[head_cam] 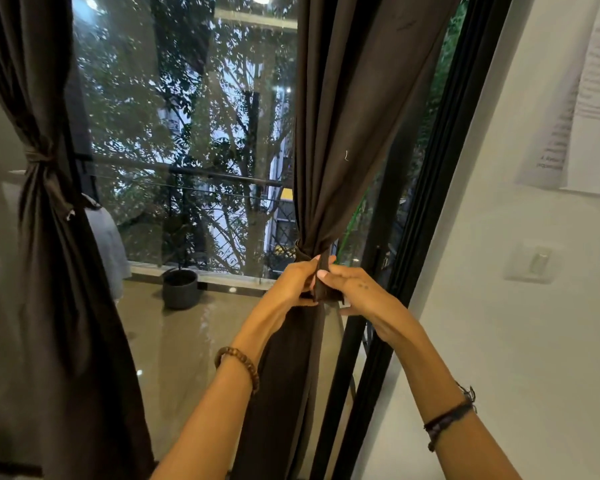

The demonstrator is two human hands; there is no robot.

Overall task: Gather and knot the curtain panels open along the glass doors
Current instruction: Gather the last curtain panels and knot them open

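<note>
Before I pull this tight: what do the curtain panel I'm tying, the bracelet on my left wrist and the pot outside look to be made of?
Curtain panel: dark brown woven cloth, matte, falling in soft folds. Bracelet: round brown beads, probably wood. Pot: dark grey, matte, possibly ceramic or concrete; too far to be sure.

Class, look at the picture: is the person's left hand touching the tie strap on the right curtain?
Touching. The head view shows the left hand pinching the tie strap against the right hand.
</note>
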